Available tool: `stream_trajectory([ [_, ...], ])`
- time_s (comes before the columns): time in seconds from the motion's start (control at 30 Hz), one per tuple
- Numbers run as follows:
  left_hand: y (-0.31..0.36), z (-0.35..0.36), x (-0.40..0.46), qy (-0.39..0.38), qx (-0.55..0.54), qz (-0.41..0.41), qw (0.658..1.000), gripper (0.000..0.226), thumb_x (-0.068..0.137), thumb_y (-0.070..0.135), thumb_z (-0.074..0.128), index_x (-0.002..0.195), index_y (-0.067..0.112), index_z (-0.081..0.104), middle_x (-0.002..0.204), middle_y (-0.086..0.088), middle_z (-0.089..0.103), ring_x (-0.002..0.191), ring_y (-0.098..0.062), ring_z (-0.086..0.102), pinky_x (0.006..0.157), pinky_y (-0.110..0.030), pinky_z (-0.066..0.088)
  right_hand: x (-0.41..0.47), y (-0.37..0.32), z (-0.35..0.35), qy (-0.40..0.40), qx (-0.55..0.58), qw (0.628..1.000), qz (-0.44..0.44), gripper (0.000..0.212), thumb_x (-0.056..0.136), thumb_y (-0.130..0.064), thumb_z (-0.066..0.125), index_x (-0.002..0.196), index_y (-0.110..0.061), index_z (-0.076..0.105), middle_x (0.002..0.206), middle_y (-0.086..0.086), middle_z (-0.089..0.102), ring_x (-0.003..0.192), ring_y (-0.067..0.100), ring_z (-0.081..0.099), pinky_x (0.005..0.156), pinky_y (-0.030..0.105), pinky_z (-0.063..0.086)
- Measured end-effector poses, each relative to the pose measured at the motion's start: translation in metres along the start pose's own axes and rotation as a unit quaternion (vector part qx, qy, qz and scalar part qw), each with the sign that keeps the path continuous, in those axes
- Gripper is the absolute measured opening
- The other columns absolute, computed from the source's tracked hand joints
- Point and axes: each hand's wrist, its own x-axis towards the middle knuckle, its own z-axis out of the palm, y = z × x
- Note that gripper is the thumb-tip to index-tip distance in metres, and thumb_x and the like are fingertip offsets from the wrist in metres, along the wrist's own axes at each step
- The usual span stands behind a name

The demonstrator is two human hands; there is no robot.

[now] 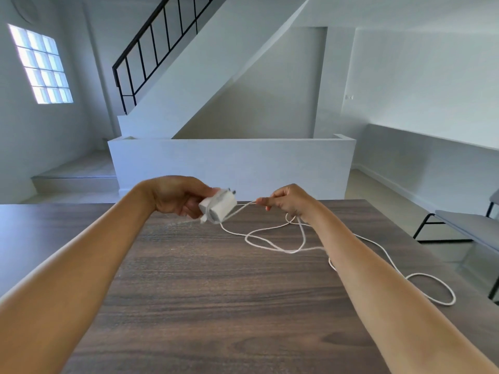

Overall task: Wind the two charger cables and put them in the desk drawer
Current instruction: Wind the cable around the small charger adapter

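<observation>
Winding of a charger cable, early stage. The left hand (178,197) is curled round the white charger plug (220,207), held above the far part of the dark wood-grain worktop (216,306); a few turns of cord appear to lie across the plug body, though motion blur keeps the count uncertain. The right hand (290,199), just right of the plug, pinches the white cable (270,245) between thumb and fingertips, and a short stretch of cord runs taut between the two hands. Most of the cable lies slack on the worktop: several loose loops below and between the hands, a run that passes under the right forearm, and a final open loop (434,290) near the right edge of the worktop. Judged from this layout, the first cable is only partly wound, with the greater length yet to be taken up. A second charger cable is not visible in this view, nor is the desk drawer, so neither its state nor its position can be told. Remaining work, as an estimate: finish this coil, wind the other cable, and stow both in the drawer. Beyond the worktop stand a white stairwell wall (232,166) and a grey bench (467,228) at the right.
</observation>
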Motion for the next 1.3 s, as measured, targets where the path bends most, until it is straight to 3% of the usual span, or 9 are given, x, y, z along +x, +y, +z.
stream_trajectory([
  [0.07, 0.000, -0.001, 0.001, -0.039, 0.087, -0.046, 0.994, 0.048, 0.042, 0.056, 0.087, 0.054, 0.015, 0.065, 0.043, 0.008, 0.034, 0.039, -0.004, 0.029, 0.039, -0.013, 0.029, 0.008, -0.009, -0.003, 0.025, -0.019, 0.999, -0.028, 0.035, 0.067, -0.045, 0.082, 0.067, -0.011, 0.073, 0.077, 0.012, 0.072, 0.083, 0.021, 0.065, 0.075, 0.027, 0.045],
  [0.2, 0.002, 0.000, 0.008, 0.003, 0.247, -0.141, 0.959, 0.040, 0.064, 0.053, 0.076, 0.060, 0.016, 0.063, 0.048, 0.004, 0.035, 0.044, -0.008, 0.029, 0.045, -0.018, 0.025, 0.013, -0.038, -0.003, 0.044, -0.034, 0.997, -0.051, 0.029, 0.068, -0.036, 0.084, 0.069, -0.009, 0.074, 0.066, 0.004, 0.059, 0.070, 0.014, 0.051, 0.067, 0.025, 0.040],
  [0.3, -0.001, -0.004, 0.014, 0.111, 0.298, -0.148, 0.936, 0.036, 0.087, 0.037, 0.064, 0.067, 0.008, 0.063, 0.050, 0.001, 0.043, 0.047, -0.012, 0.036, 0.048, -0.020, 0.032, 0.010, -0.052, 0.001, 0.062, -0.038, 0.996, -0.060, 0.026, 0.071, -0.035, 0.082, 0.066, -0.011, 0.073, 0.070, 0.006, 0.060, 0.070, 0.015, 0.050, 0.066, 0.026, 0.039],
  [0.43, -0.009, -0.013, 0.020, 0.271, 0.438, -0.104, 0.850, 0.046, 0.089, 0.040, 0.057, 0.064, 0.003, 0.065, 0.061, -0.013, 0.066, 0.056, -0.021, 0.057, 0.062, -0.030, 0.049, -0.002, -0.065, 0.015, 0.066, -0.047, 0.994, -0.067, 0.025, 0.080, -0.032, 0.072, 0.064, -0.014, 0.072, 0.055, 0.001, 0.053, 0.058, 0.015, 0.045, 0.057, 0.023, 0.038],
  [0.53, -0.011, -0.014, 0.027, 0.425, 0.460, -0.064, 0.777, 0.047, 0.090, 0.034, 0.052, 0.053, 0.006, 0.050, 0.052, -0.009, 0.053, 0.053, -0.021, 0.048, 0.055, -0.031, 0.042, -0.012, -0.076, 0.030, 0.055, -0.029, 0.996, -0.059, 0.027, 0.086, -0.029, 0.065, 0.064, -0.015, 0.071, 0.030, -0.009, 0.033, 0.038, 0.007, 0.034, 0.048, 0.022, 0.033],
  [0.6, -0.012, -0.017, 0.030, 0.515, 0.399, -0.022, 0.758, 0.047, 0.090, 0.032, 0.051, 0.052, 0.004, 0.047, 0.050, -0.008, 0.047, 0.053, -0.024, 0.046, 0.052, -0.027, 0.038, -0.016, -0.081, 0.039, 0.045, 0.007, 0.997, -0.055, 0.028, 0.088, -0.026, 0.062, 0.063, -0.015, 0.069, 0.036, -0.010, 0.035, 0.034, 0.005, 0.032, 0.046, 0.020, 0.030],
  [0.8, -0.011, -0.033, 0.028, 0.572, 0.055, 0.062, 0.816, 0.037, 0.088, 0.035, 0.060, 0.068, 0.004, 0.065, 0.066, -0.012, 0.068, 0.057, -0.019, 0.066, 0.069, -0.029, 0.058, -0.016, -0.076, 0.060, -0.026, 0.114, 0.993, 0.011, 0.027, 0.087, -0.025, 0.060, 0.063, -0.016, 0.067, 0.050, -0.005, 0.037, 0.045, 0.011, 0.030, 0.043, 0.023, 0.025],
  [0.93, -0.003, -0.030, 0.018, 0.501, -0.127, 0.103, 0.850, 0.025, 0.087, 0.027, 0.066, 0.076, 0.005, 0.063, 0.068, -0.009, 0.061, 0.052, -0.015, 0.058, 0.050, -0.019, 0.055, -0.011, -0.058, 0.068, -0.060, 0.137, 0.988, 0.029, 0.021, 0.087, -0.030, 0.063, 0.072, -0.016, 0.068, 0.052, -0.005, 0.035, 0.043, 0.009, 0.029, 0.040, 0.021, 0.023],
  [1.3, -0.013, -0.039, -0.015, 0.231, -0.158, 0.153, 0.948, 0.023, 0.087, 0.031, 0.057, 0.075, 0.012, 0.054, 0.058, 0.002, 0.042, 0.042, -0.004, 0.032, 0.042, -0.015, 0.028, 0.007, -0.029, 0.062, -0.050, 0.141, 0.989, -0.001, 0.037, 0.074, -0.050, 0.075, 0.063, -0.016, 0.069, 0.053, 0.000, 0.025, 0.045, 0.012, 0.020, 0.043, 0.021, 0.020],
])
